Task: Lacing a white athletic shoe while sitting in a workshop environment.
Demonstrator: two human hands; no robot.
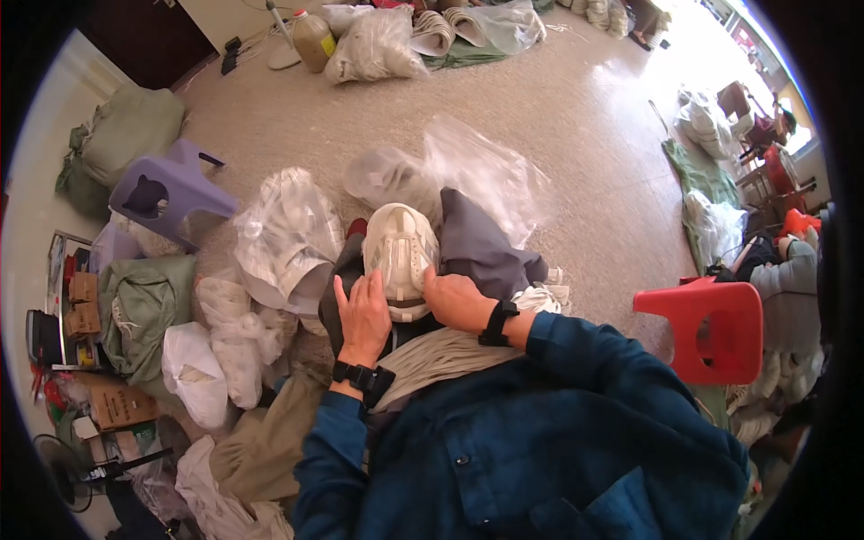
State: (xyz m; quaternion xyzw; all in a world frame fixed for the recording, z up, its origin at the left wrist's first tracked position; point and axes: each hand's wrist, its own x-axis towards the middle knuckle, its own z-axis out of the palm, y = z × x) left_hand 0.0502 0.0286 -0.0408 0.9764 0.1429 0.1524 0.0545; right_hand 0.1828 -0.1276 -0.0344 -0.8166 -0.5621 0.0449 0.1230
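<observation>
A cream-white sneaker (399,243) rests on my lap, toe pointing away from me, with a row of eyelets along its right side. My left hand (364,315) grips the left side of its opening near the heel, fingers bent against the edge. On the opposite edge, the fingers of my right hand (457,301) are pinched by the lower eyelets; whether a lace end is between them is too small to tell. Across my lap lies a thick bundle of off-white shoelaces (441,362), just below both hands.
Clear plastic bags (490,175) lie on the floor ahead, and a bag of pale shoe parts (283,238) stands to the left. A purple stool (171,184) is at far left, a red stool (706,328) at right. Stuffed sacks (376,47) line the far side.
</observation>
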